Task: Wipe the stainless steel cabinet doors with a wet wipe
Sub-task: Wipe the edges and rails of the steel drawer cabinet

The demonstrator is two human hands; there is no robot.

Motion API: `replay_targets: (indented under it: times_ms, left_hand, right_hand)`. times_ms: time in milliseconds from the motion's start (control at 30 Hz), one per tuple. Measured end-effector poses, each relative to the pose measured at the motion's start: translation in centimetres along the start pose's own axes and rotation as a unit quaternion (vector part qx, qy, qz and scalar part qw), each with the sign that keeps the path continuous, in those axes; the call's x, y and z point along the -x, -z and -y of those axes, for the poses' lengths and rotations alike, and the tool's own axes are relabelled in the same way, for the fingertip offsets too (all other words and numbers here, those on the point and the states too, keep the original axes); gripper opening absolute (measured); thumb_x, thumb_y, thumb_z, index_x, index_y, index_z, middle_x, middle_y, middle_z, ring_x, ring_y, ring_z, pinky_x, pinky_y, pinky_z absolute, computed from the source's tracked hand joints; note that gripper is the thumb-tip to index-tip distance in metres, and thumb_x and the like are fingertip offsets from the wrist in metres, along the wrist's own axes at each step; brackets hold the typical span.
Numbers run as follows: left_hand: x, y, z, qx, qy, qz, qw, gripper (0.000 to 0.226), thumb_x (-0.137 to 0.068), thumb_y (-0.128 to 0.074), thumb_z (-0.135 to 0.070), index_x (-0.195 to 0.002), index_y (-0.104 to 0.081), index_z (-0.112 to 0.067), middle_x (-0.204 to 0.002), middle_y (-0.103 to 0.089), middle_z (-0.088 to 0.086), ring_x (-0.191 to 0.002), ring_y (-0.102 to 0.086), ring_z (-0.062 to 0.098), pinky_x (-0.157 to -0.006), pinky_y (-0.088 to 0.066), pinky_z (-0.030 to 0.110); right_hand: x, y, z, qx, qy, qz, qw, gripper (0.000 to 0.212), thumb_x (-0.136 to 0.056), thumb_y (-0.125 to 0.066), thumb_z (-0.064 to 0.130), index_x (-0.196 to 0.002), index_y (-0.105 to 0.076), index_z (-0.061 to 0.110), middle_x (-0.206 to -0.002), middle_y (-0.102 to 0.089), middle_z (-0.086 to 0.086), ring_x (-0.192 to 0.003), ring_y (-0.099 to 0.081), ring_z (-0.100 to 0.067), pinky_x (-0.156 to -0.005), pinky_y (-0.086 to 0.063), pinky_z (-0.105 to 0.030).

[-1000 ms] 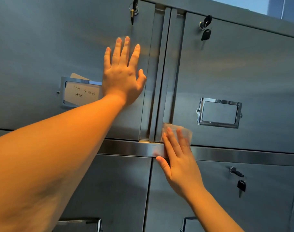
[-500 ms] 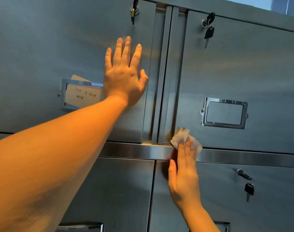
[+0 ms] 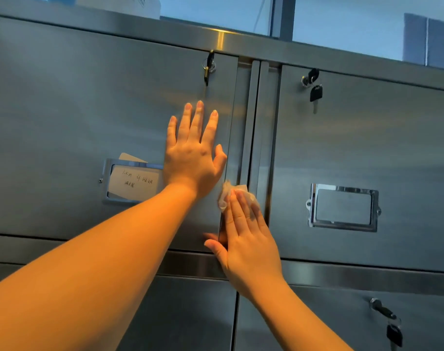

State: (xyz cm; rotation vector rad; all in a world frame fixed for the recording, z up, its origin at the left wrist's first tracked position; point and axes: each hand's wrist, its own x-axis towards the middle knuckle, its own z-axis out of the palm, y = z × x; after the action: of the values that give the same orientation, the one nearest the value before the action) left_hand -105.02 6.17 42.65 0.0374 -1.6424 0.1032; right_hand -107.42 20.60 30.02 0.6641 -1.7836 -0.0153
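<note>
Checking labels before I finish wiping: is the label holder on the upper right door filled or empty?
Empty. The label holder on the upper right door shows only bare grey backing, no card or writing.

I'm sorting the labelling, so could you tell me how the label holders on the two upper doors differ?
The left label holder contains a handwritten card, with another card poking out above; the right label holder shows no card or writing. The left hand covers the left holder's right end; the right holder is fully visible. Both are shiny rectangular metal frames.
</note>
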Motion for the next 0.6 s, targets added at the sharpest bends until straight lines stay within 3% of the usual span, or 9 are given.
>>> replay_targets:
  times_ms: [133,267,367,467,600]
  left_hand:
    - [0.0,-0.2,0.0,0.007,-0.002,-0.022,1.0,0.064,-0.094,-0.026,-0.04,-0.153,-0.032,-0.017,-0.161,-0.023,0.012,-0.15,-0.018,0.03,-0.12,-0.015,0.052]
    - [-0.1,-0.6,0.3,0.02,-0.013,-0.055,0.998,0.059,-0.096,-0.028,-0.037,-0.149,-0.04,-0.015,-0.158,-0.031,0.013,-0.147,-0.025,0.032,-0.119,-0.019,0.052]
    - [0.0,-0.7,0.3,0.016,-0.012,-0.058,0.998,0.059,-0.095,-0.029,-0.036,-0.149,-0.041,-0.015,-0.158,-0.031,0.013,-0.147,-0.025,0.032,-0.118,-0.02,0.052]
    - [0.1,-0.5,0.1,0.006,-0.009,-0.043,0.999,0.059,-0.096,-0.028,-0.037,-0.15,-0.039,-0.016,-0.159,-0.029,0.013,-0.148,-0.024,0.031,-0.118,-0.02,0.053]
    - [0.1,-0.4,0.1,0.003,-0.006,-0.033,0.999,0.059,-0.096,-0.028,-0.037,-0.15,-0.039,-0.016,-0.159,-0.029,0.013,-0.148,-0.024,0.032,-0.118,-0.023,0.054]
  right_hand:
    - [-6.0,2.0,-2.6,0.025,0.012,0.001,1.0,0.086,-0.097,-0.011,0.066,-0.151,-0.026,0.001,-0.159,-0.011,-0.012,-0.151,-0.01,-0.027,-0.119,-0.009,-0.041]
    - [-10.8,4.9,-5.1,0.064,0.055,0.055,0.995,0.101,-0.082,0.01,0.079,-0.153,0.003,0.007,-0.158,0.017,-0.008,-0.148,0.021,-0.022,-0.12,0.011,-0.039]
    - [-11.0,6.2,-5.9,0.04,0.08,0.083,0.992,0.09,-0.084,0.007,0.077,-0.148,0.013,0.014,-0.157,0.023,-0.004,-0.142,0.034,-0.016,-0.117,0.021,-0.034]
    - [-9.2,5.6,-5.4,0.028,0.097,0.087,0.991,0.088,-0.089,0.006,0.076,-0.15,0.008,0.012,-0.159,0.019,-0.008,-0.144,0.032,-0.017,-0.117,0.019,-0.036]
    - [-7.7,4.6,-5.7,0.03,0.115,0.074,0.99,0.08,-0.098,-0.01,0.07,-0.153,-0.008,0.011,-0.162,0.002,-0.009,-0.15,0.014,-0.019,-0.118,0.005,-0.04]
